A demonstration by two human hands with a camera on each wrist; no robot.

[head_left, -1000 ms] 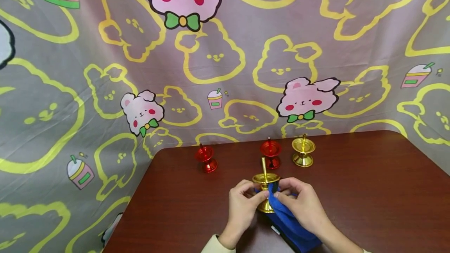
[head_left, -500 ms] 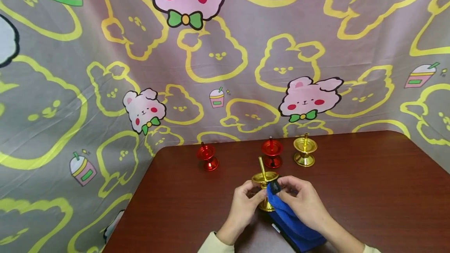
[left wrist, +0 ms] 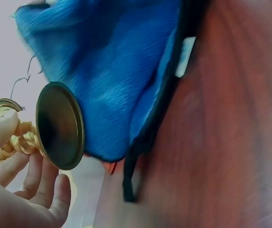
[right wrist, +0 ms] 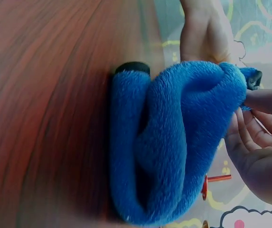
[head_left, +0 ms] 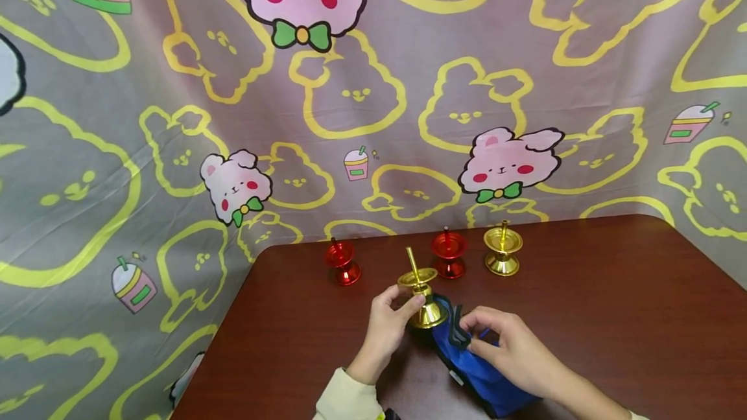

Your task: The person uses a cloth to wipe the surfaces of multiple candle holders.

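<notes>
My left hand (head_left: pixel 385 329) holds a gold candle holder (head_left: pixel 430 316) by its narrow stem, lifted and tilted a little, its spike pointing up. In the left wrist view the round base of the candle holder (left wrist: pixel 60 126) faces the camera, close to the blue cloth (left wrist: pixel 112 76). My right hand (head_left: pixel 516 349) pinches the dark-edged corner of the blue cloth (head_left: pixel 484 374). Seen from the right wrist, the fluffy cloth (right wrist: pixel 166 137) hangs in thick folds from the thumb and fingers of the right hand (right wrist: pixel 264 152).
At the back of the brown table (head_left: pixel 613 316) stand a red candle holder (head_left: pixel 344 268) on the left, another red candle holder (head_left: pixel 450 251) in the middle and a gold candle holder (head_left: pixel 502 255) beside it. A patterned curtain (head_left: pixel 408 83) hangs behind and left of the table.
The left hand has moved the gold candle holder up and left, out of the cloth's fold. The right hand has shifted slightly right and down, still gripping the cloth.
</notes>
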